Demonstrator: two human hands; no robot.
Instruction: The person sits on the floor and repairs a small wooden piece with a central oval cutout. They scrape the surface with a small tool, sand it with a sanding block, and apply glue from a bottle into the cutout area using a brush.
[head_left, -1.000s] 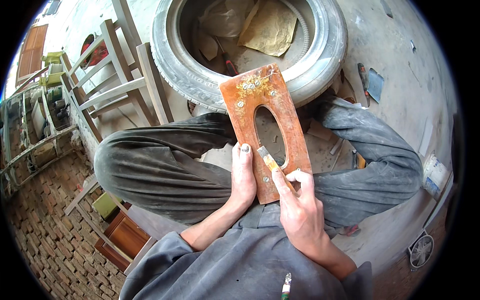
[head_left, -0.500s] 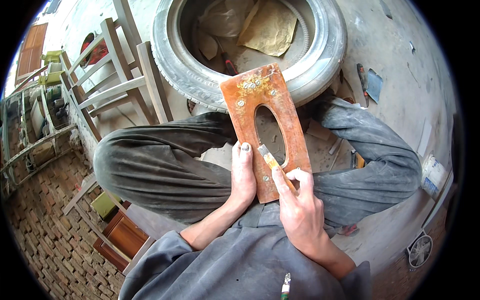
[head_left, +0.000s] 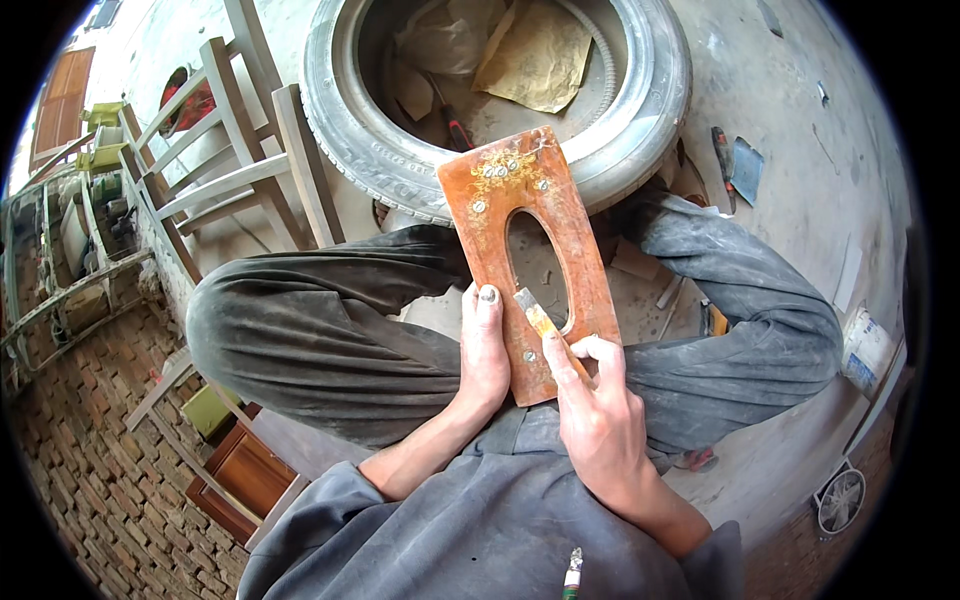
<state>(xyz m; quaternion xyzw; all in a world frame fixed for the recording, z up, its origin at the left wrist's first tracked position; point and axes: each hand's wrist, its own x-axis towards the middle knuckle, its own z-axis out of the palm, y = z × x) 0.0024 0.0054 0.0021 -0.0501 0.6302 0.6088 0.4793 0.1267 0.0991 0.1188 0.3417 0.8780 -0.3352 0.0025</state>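
Observation:
A flat orange-brown wooden block (head_left: 482,228) with a long oval opening tilts in front of me, its upper end leaning over the tyre's edge. Screw heads dot its face, and yellowish residue coats the upper part. My left hand (head_left: 484,350) is closed on its left edge, thumb on the face. Held in my right hand (head_left: 598,415) is a small flat-bladed scraper (head_left: 536,312), its short grey blade at the lower left rim of the oval. The forefinger lies along the scraper, and its handle is mostly hidden.
Ahead lies a dusty tyre (head_left: 345,130) holding crumpled paper (head_left: 540,60) and a screwdriver (head_left: 458,132). Grey wooden frames (head_left: 240,180) stand on the left. A red-black tool (head_left: 723,165) and sandpaper (head_left: 748,170) lie to the right, near a white bucket (head_left: 866,348).
The wooden block has shifted very slightly to the left in the picture. Both hands keep the same grip, and the scraper stays at the oval's rim.

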